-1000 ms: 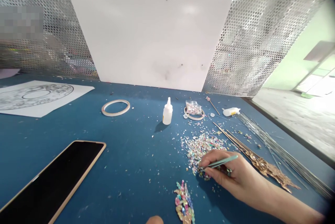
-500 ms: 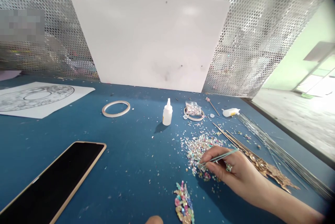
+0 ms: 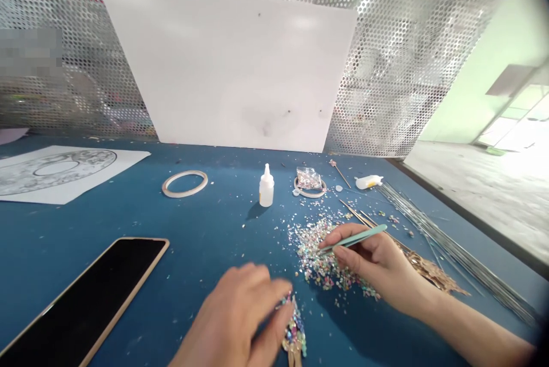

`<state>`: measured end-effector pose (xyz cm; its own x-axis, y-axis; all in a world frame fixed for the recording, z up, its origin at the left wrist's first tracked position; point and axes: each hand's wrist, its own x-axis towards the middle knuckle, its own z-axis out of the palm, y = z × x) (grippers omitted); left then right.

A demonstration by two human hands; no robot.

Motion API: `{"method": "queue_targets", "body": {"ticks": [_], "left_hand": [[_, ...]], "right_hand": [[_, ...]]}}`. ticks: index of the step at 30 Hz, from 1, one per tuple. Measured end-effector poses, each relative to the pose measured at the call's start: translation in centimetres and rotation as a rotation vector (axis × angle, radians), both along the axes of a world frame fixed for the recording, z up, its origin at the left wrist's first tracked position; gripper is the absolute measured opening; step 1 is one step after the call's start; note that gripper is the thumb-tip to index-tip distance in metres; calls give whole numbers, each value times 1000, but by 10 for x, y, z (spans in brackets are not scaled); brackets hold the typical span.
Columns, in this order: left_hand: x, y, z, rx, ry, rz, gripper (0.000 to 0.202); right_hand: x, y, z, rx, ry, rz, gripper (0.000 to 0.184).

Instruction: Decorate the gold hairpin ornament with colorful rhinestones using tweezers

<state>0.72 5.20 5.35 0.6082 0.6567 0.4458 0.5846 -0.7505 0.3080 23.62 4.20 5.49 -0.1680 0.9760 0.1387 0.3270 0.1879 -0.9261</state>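
Note:
Light teal tweezers (image 3: 355, 238) are pinched between the thumb and fingers of my right hand (image 3: 380, 264). Their tips point left and down into a scattered pile of small shiny sequins or beads (image 3: 311, 250). My left hand (image 3: 244, 312) is over the front of the table, blurred, with thumb and forefinger apart around the upper end of a bead-covered ornament (image 3: 295, 330). The ornament has a gold-coloured base and lies on the blue table; part of it is hidden by the hand. Whether the left fingers touch it I cannot tell.
A white dropper bottle (image 3: 266, 188) stands mid-table; another bottle (image 3: 368, 182) lies on its side. Behind the right hand lie gold stems (image 3: 433, 272) and thin wires (image 3: 446, 241). A phone (image 3: 86, 298), a tape ring (image 3: 184, 184) and a printed sheet (image 3: 86, 181) are leftward.
My left hand has come in from the bottom edge to the beaded ornament. The right hand has shifted slightly left and up, and the tweezers now turn their broad side. The view has shifted slightly.

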Motion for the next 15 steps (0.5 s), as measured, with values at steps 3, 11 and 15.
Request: {"method": "queue_targets", "body": {"ticks": [3, 11, 15], "left_hand": [[16, 20, 21, -410, 35, 73, 25], [52, 41, 39, -557, 11, -59, 16], [55, 45, 39, -569, 2, -91, 18]], "right_hand": [[-2, -2, 3, 30, 64, -4, 10], [-3, -2, 4, 57, 157, -15, 9], [-1, 1, 3, 49, 180, -22, 9]]}}
